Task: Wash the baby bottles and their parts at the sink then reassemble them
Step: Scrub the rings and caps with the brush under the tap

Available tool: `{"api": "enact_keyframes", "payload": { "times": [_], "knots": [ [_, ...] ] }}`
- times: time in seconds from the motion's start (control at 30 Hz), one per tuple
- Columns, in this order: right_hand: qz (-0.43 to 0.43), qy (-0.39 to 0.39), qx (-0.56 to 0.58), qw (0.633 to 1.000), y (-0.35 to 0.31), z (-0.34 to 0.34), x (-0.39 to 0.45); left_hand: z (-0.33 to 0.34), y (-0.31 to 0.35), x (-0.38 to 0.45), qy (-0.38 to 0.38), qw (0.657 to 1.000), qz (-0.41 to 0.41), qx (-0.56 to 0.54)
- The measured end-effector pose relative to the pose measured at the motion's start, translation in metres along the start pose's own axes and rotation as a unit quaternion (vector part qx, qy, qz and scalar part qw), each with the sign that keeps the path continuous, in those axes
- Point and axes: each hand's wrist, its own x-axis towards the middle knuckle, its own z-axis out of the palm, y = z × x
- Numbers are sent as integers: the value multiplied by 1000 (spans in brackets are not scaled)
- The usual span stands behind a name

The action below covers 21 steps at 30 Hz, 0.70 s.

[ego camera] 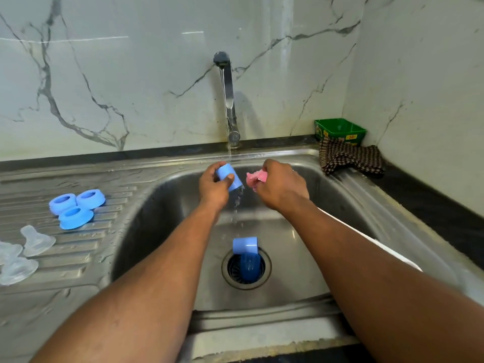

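Mid-wash: our left hand point(215, 185) grips a blue cap point(230, 177) under the water, right hand point(279, 187) pinches a pink sponge point(257, 178), while rings point(76, 207) and nipples point(21, 254) at left await reassembly.

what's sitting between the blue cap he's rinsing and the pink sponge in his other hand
Nothing solid. In the head view only a narrow gap over the sink basin separates the blue cap in the left hand from the pink sponge in the right hand.
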Motion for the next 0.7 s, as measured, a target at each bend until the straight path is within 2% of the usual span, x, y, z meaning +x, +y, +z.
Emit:
{"api": "enact_keyframes", "payload": {
  "times": [0.07, 0.13, 0.2, 0.27, 0.37, 0.5, 0.7],
  "knots": [
    [-3, 11, -22, 1000, -2, -1, 2, -1, 3, 6, -39, 995, 58, 73],
    [-10, 22, -46, 999, -5, -4, 3, 2, 8, 4, -74, 973, 135, 169],
    [-18, 32, -67, 997, -8, -6, 2, 6, 9, 2, -78, 955, 178, 222],
    [-16, 29, -79, 996, -8, -8, 0, 10, 6, 3, -58, 953, 187, 230],
    [-14, 23, -79, 996, -6, -9, 0, 11, 7, 10, -31, 976, 158, 150],
    [-23, 23, -74, 997, -9, -9, -1, 11, 9, 13, -17, 996, 68, 58],
    [-32, 56, -71, 995, -11, -10, -1, 13, 12, 18, -6, 991, -66, -114]
  ]
}}
